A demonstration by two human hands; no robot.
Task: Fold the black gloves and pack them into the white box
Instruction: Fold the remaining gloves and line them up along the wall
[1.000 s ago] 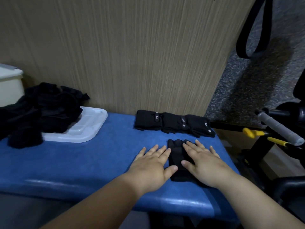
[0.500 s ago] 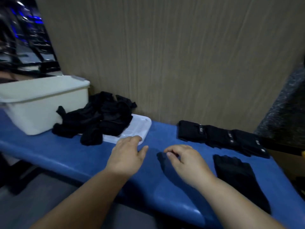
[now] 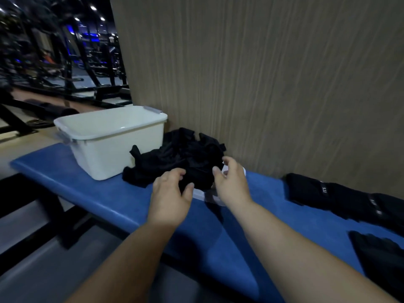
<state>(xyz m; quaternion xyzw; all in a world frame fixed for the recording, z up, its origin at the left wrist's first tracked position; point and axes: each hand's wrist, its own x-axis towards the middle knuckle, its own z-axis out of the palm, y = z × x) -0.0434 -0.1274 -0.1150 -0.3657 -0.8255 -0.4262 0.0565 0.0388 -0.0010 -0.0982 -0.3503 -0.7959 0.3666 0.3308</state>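
A loose pile of black gloves [image 3: 181, 158] lies on a white lid [image 3: 199, 193], right beside the white box [image 3: 113, 147], which stands open on the blue bench [image 3: 87, 184]. My left hand [image 3: 170, 193] is at the pile's near edge, fingers loosely curled and thumb spread, closed on nothing I can make out. Over the pile's right edge my right hand [image 3: 231, 182] hovers with its fingers relaxed. A row of folded gloves [image 3: 341, 195] lies against the wall at the right. One flat glove [image 3: 380, 256] lies at the lower right.
A wood-grain wall panel [image 3: 262, 84] rises directly behind the bench. Dark gym machines [image 3: 54, 62] fill the far left background. The bench's front edge drops to the floor [image 3: 32, 248] below my forearms.
Both hands left the flat glove at the right and moved left to the glove pile. My view turned left too, bringing the whole white box into sight.
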